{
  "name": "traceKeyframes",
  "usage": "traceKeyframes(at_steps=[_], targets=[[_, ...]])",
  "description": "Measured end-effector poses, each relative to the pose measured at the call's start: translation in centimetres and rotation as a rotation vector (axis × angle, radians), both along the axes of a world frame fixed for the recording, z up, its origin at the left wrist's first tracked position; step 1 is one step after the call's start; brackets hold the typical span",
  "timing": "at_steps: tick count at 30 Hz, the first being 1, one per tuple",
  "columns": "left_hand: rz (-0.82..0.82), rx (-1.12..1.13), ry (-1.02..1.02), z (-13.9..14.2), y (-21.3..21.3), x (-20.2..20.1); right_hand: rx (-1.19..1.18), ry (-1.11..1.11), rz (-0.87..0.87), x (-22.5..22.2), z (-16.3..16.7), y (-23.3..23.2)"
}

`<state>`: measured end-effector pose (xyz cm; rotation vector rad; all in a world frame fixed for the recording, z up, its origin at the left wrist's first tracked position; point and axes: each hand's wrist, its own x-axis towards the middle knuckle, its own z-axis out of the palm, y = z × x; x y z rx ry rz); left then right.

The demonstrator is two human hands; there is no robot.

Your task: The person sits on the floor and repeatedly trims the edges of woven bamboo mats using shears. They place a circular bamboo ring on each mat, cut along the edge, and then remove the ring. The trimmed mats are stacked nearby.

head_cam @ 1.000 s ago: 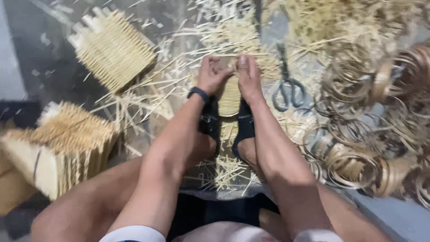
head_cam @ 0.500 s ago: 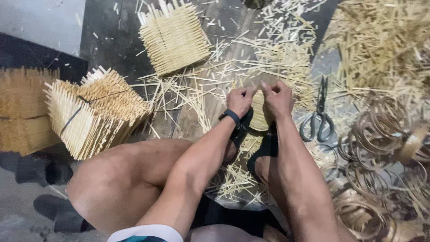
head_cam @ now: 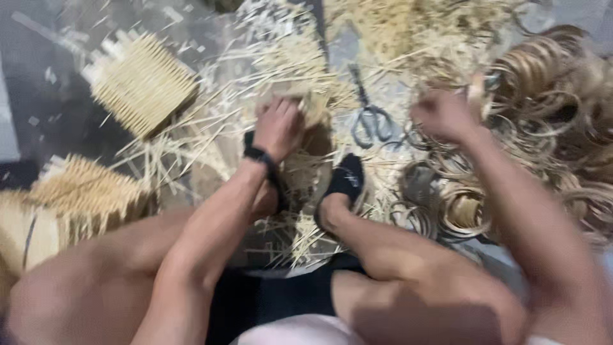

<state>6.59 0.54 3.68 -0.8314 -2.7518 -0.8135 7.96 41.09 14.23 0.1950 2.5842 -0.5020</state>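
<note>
I sit on the floor with bent legs, and my feet wear black socks. My left hand (head_cam: pixel 279 126), with a black band at the wrist, presses on a small bundle of pale bamboo sticks (head_cam: pixel 311 105) held between my feet. My right hand (head_cam: pixel 442 115) is blurred and hangs over the coils of thin bamboo strip (head_cam: pixel 543 83) at the right, with a coil's edge at its fingers. Whether it grips the coil is unclear. A pair of scissors (head_cam: pixel 370 121) lies on the floor between the two hands.
Tied square bundles of sticks stand at the upper left (head_cam: pixel 142 82) and lower left (head_cam: pixel 70 198). Loose sticks and splinters (head_cam: pixel 211 137) litter the dark floor. More strip rings (head_cam: pixel 460 211) lie beside my right leg.
My right hand has left the small bundle and swung right to the coils. My left hand stays on the bundle. The view has shifted right.
</note>
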Motion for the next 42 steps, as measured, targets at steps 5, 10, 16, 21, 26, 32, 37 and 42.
traceKeyframes(at_steps=[5, 10, 16, 21, 26, 32, 37, 42], targets=[[-0.158, -0.277, 0.003, 0.5, -2.1, 5.7, -0.250, 0.161, 0.008, 5.3, -12.6, -4.7], [0.247, -0.229, -0.356, -0.6, -1.6, 6.9, -0.080, 0.245, -0.312, 5.7, -15.3, -8.2], [0.390, -0.024, -0.356, -2.1, 3.0, 4.7, -0.060, -0.016, -0.506, 3.9, -15.0, -6.2], [0.246, 0.194, -0.136, -1.7, 3.1, 3.6, -0.098, -0.082, -0.451, 4.4, -17.7, -4.8], [0.074, 0.212, -0.290, -3.9, 3.7, 1.1, -0.466, -0.039, -0.453, 5.2, -18.7, -4.3], [0.065, 0.066, -0.242, -3.9, 2.4, 0.0, -0.212, 0.321, -0.075, 5.9, -15.3, -6.7], [0.218, 0.277, -0.304, -3.5, 3.3, 1.7, 0.031, 0.378, 0.159, 3.4, -14.3, -9.3], [0.033, 0.156, -0.348, -3.6, 2.6, 1.3, 0.241, 0.091, 0.232, 0.9, -15.6, -9.3]])
